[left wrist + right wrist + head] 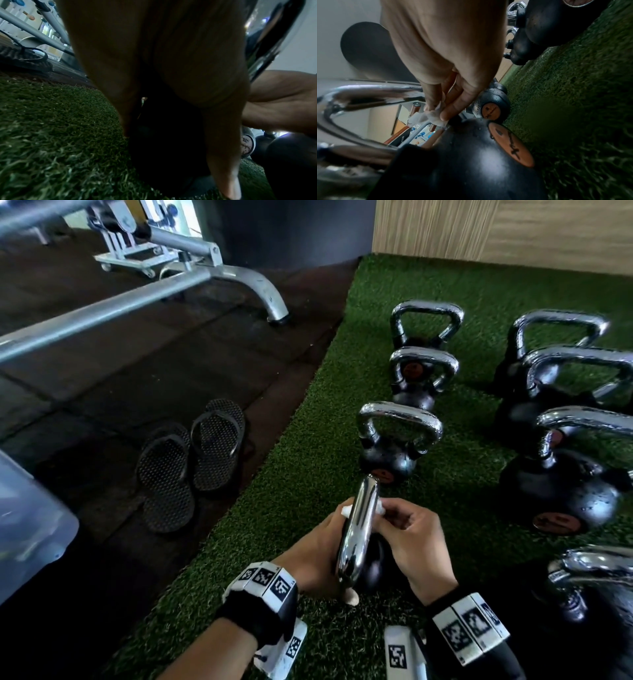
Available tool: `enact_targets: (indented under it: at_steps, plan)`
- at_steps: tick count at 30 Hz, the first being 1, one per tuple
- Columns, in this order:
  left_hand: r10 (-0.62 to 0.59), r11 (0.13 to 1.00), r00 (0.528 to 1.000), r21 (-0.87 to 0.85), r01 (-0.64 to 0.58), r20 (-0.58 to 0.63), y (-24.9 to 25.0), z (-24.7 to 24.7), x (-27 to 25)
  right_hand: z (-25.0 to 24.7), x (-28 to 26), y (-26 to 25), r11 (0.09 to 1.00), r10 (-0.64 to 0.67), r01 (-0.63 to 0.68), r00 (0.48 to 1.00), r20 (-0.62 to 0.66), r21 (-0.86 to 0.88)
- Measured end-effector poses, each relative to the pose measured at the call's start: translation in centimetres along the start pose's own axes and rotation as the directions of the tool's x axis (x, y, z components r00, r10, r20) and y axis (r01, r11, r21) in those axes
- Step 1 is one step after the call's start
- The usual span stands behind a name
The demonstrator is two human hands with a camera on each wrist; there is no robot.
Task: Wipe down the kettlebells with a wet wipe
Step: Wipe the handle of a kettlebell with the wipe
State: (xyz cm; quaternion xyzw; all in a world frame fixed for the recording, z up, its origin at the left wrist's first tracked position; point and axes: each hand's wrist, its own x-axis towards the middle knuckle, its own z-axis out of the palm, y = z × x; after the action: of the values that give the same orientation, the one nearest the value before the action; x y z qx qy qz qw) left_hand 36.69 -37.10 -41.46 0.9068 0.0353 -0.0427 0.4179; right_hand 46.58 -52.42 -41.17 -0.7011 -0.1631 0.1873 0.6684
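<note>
No words or numbers could be read. The round orange badge (511, 144) on the near black kettlebell (471, 169) had dark marks, too blurry to tell. The wrist bands (263, 578) had black and white square codes, not letters.

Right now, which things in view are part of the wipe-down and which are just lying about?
In the job:
- kettlebell in hand
- wet wipe
- left hand, right hand
- other kettlebells on the turf

Lying about:
- black flip-flops
- metal bench frame
- plastic bin
</note>
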Motion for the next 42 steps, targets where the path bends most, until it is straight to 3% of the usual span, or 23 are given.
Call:
enact_targets:
  at_steps: [5,8,14,18,21,28,33,36,42]
  plan:
    - [-0.041,0.999,0.999,-0.003,0.041,0.010,0.4,-0.2,-0.1,-0.2,-0.4,0.2,0.996,0.008,0.003,0.993,-0.115,0.094]
    - [-0.051,0.999,0.999,0.006,0.051,0.006,0.5,-0.2,-0.1,-0.2,0.1,-0.3,0.996,0.037,-0.029,0.995,-0.092,0.079]
    - [-0.062,0.998,0.998,0.003,0.062,0.012,0.6,-0.3,-0.3,-0.3,0.4,-1.6,0.982,-0.183,0.188,0.976,-0.116,0.031]
    - [-0.087,0.996,0.996,0.025,0.087,0.018,0.7,-0.2,-0.2,-0.4,0.3,-1.5,0.985,-0.153,0.158,0.986,-0.073,0.072]
    - [-0.080,0.997,0.997,0.003,0.080,0.022,0.6,-0.3,-0.1,-0.4,-0.1,-1.9,0.977,-0.212,0.214,0.974,-0.076,0.022]
    - [0.024,1.000,0.997,-0.019,-0.023,0.069,0.2,-0.7,0.3,-2.5,-3.0,-4.1,0.968,-0.241,0.252,0.943,0.228,-0.020]
    - [0.059,0.998,0.990,0.022,-0.062,0.128,0.4,-0.9,1.2,-2.0,-3.3,-4.6,0.982,-0.177,0.159,0.967,0.185,0.104]
    - [0.017,0.994,0.981,0.106,-0.038,0.196,0.3,-0.8,1.4,-1.9,-4.4,-4.2,0.994,-0.108,0.097,0.954,0.281,0.052]
    - [-0.039,0.998,0.993,-0.046,0.044,0.113,-1.4,-0.4,0.8,-2.2,-4.9,-4.3,0.996,-0.077,0.086,0.940,0.333,-0.014]
